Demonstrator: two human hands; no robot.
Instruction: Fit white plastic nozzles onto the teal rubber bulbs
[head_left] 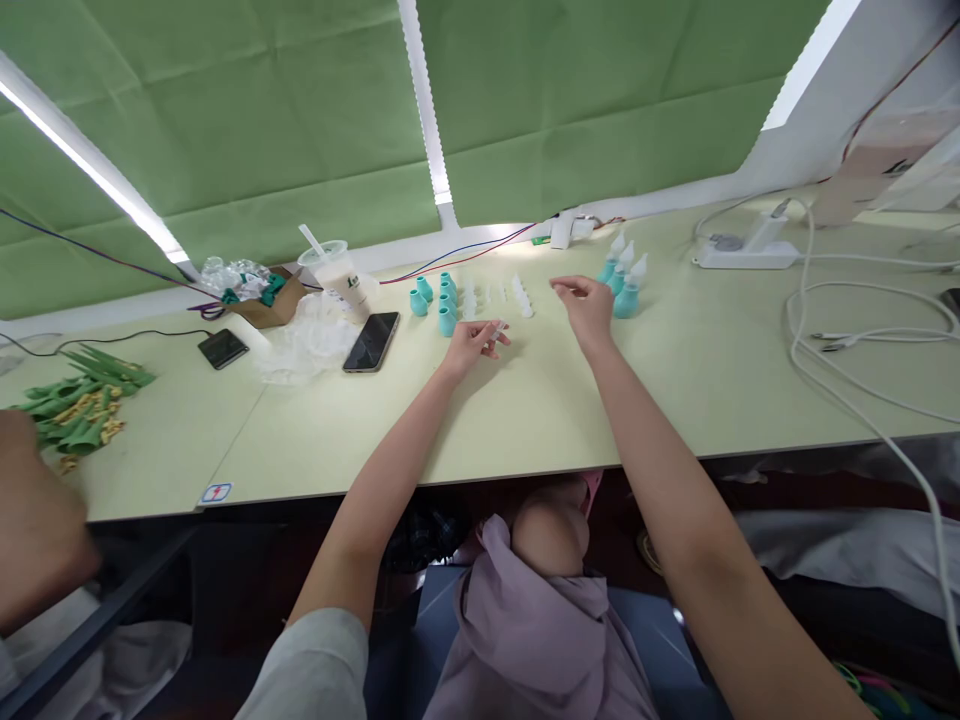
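My left hand [474, 343] rests on the pale green table [570, 400] with its fingers pinched on a small clear plastic piece [498, 328]. Just beyond it stand several teal rubber bulbs [439, 298] and a scatter of clear plastic tips [501, 296]. My right hand [586, 306] hovers palm-down with fingers curled loosely, beside three assembled teal bulbs with clear tips [622, 272]. Whether it holds anything I cannot make out.
A black phone [372, 341] lies left of my hand, another phone [223, 348] further left. A lidded drink cup [335, 272], crumpled plastic wrap [307, 340], a cardboard box [262, 300], green stems [75, 400]. White power strip [742, 252] and cables [862, 330] at right. Another person's arm [30, 520] at left.
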